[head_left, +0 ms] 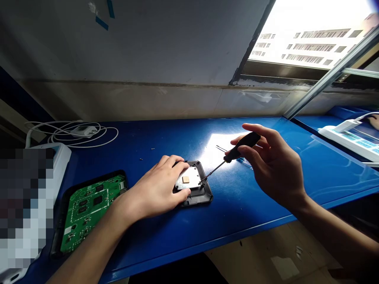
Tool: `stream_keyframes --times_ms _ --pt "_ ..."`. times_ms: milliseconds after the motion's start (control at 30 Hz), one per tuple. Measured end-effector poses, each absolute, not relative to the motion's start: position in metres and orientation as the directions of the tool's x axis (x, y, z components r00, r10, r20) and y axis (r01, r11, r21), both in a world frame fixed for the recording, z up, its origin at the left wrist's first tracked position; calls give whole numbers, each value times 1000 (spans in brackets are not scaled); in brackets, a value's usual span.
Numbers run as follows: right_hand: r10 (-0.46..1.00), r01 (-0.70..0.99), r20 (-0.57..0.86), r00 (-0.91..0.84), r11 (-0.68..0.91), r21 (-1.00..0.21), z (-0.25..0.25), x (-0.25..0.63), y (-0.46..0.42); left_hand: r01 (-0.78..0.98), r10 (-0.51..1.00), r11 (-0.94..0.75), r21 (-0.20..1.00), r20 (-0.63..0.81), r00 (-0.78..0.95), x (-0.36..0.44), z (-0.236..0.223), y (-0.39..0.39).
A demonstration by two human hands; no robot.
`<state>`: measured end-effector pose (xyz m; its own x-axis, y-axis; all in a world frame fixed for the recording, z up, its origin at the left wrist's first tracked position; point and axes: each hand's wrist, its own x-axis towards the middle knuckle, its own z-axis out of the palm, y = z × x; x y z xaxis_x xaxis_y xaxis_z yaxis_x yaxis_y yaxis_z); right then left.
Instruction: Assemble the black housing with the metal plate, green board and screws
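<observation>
My left hand (156,189) is closed over a small black plastic housing (207,195), its thumb and fingers on either side of it. A silvery metal plate (194,176) lies in the housing, with a small tan square pad (185,180) on top. In my right hand (274,169) is a screwdriver (242,147) with a black handle, tilted down to the left. Its tip meets the plate's right edge near a corner; any screw under it is too small to make out. Left of my left forearm lies a green circuit board (85,215) in a black tray-like case.
A white cable (108,138) lies coiled with its plug at the back left. Pixelated equipment in a white casing (60,165) stands on the left. Small screws (141,159) and a thin tool (220,148) lie on the blue table (177,232). A power strip (352,138) is far right.
</observation>
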<state>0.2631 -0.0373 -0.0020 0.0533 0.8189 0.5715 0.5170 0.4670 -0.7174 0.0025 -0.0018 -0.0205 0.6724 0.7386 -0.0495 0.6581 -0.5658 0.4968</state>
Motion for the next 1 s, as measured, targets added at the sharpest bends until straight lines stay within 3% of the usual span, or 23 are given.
stream_keyframes --times_ms 367,667,1000 --pt "815 524 577 51 470 -711 -3 264 -38 648 749 -563 513 -15 663 3 -25 -1" --pt "823 476 565 49 479 -738 -5 267 -37 500 661 -727 471 283 695 8 -22 -6" --pt "809 492 588 6 510 -705 -1 266 -37 458 569 -806 375 280 773 11 -25 -5"
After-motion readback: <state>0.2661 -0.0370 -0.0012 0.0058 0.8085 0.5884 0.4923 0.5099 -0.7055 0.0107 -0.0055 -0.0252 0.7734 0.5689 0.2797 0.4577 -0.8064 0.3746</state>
